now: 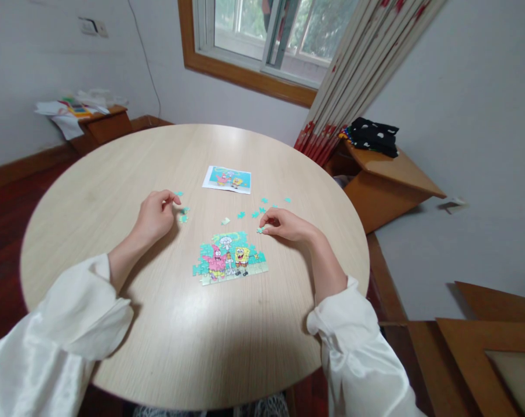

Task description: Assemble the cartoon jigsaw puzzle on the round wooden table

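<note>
A partly joined jigsaw puzzle (230, 260) with cartoon figures in pink, pale blue and yellow lies on the table in front of me. Just beyond its upper right edge, my right hand (284, 224) pinches a small turquoise puzzle piece (260, 230) between thumb and fingertips. My left hand (158, 213) rests left of the puzzle with curled fingers; whether they hold anything is hidden. Close to those fingertips lie a few loose turquoise pieces (183, 218). More loose pieces (241, 215) are scattered beside and beyond my right hand, and a pale piece (225, 221) sits above the puzzle.
A printed reference picture (230, 179) lies farther back on the round wooden table (228, 336). Behind it are a window and a curtain (358, 63). Small wooden stands flank the table, the right one (388, 168) bearing a black patterned cloth (373, 136).
</note>
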The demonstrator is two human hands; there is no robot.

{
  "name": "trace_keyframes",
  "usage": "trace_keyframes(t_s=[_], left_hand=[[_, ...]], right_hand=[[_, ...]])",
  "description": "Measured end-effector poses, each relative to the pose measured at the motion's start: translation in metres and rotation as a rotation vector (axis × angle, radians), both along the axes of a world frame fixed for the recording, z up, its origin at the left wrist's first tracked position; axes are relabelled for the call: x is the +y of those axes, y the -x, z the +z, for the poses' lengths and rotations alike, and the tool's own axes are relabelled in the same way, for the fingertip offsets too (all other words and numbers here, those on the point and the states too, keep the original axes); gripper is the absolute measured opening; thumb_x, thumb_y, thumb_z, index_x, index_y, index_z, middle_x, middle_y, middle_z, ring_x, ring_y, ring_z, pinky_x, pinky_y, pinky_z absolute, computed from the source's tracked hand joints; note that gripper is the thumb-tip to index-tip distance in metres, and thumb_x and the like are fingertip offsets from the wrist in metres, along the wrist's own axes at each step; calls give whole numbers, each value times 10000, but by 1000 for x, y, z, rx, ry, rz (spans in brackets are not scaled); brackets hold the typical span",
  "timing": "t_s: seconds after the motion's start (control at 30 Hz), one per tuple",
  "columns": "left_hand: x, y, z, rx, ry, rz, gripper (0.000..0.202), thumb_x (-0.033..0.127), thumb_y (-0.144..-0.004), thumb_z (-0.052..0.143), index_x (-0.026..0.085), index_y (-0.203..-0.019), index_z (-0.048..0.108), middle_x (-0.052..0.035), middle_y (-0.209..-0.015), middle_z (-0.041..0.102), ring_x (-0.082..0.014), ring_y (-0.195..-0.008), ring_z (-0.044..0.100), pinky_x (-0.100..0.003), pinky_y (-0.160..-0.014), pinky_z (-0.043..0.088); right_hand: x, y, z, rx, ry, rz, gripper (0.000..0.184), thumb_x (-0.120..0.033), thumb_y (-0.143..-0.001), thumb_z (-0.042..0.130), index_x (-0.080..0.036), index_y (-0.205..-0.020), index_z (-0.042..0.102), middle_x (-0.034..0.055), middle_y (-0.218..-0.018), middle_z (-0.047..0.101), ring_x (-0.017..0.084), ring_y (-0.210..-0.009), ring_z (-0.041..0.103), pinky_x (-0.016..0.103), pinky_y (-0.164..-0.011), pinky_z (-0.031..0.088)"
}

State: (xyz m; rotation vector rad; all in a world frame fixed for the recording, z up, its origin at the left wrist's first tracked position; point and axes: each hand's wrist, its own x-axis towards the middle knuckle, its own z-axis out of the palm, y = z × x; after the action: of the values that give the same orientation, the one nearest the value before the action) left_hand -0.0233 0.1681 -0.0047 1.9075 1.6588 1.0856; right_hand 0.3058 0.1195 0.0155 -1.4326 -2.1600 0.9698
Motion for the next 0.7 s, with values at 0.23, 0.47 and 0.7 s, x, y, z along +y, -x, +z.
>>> trace_keyframes(t_s=[0.23,0.47,0.7], left_hand=[[0,0,-1,-1,-21,-26,192,85,-725,461,225,-674,582,-57,-793,566,-225,-780,554,-404,-805,488],[1,1,-1,-4,-27,-40,203,61,-703,468,231,-664,573,-50,-782,563,-220,-768,549,-389,-800,479],[-2,-3,0,26,-18,-15,221,55,-729,419,207,-668,568,-48,-769,547,-198,-763,544,-362,-774,455]], right_hand=[[-4,10,3,238,158,-114,79,-199,-773,669,-171,-829,621,21,-746,656,134,-695,588,286,-672,464],[-11,25,14,318,332,16,100,-210,-722,730,-160,-802,698,28,-756,705,137,-739,637,296,-710,502],[-17,45,16,401,366,47,137,-190,-681,751,-163,-811,717,-3,-724,671,112,-692,596,281,-686,488]])
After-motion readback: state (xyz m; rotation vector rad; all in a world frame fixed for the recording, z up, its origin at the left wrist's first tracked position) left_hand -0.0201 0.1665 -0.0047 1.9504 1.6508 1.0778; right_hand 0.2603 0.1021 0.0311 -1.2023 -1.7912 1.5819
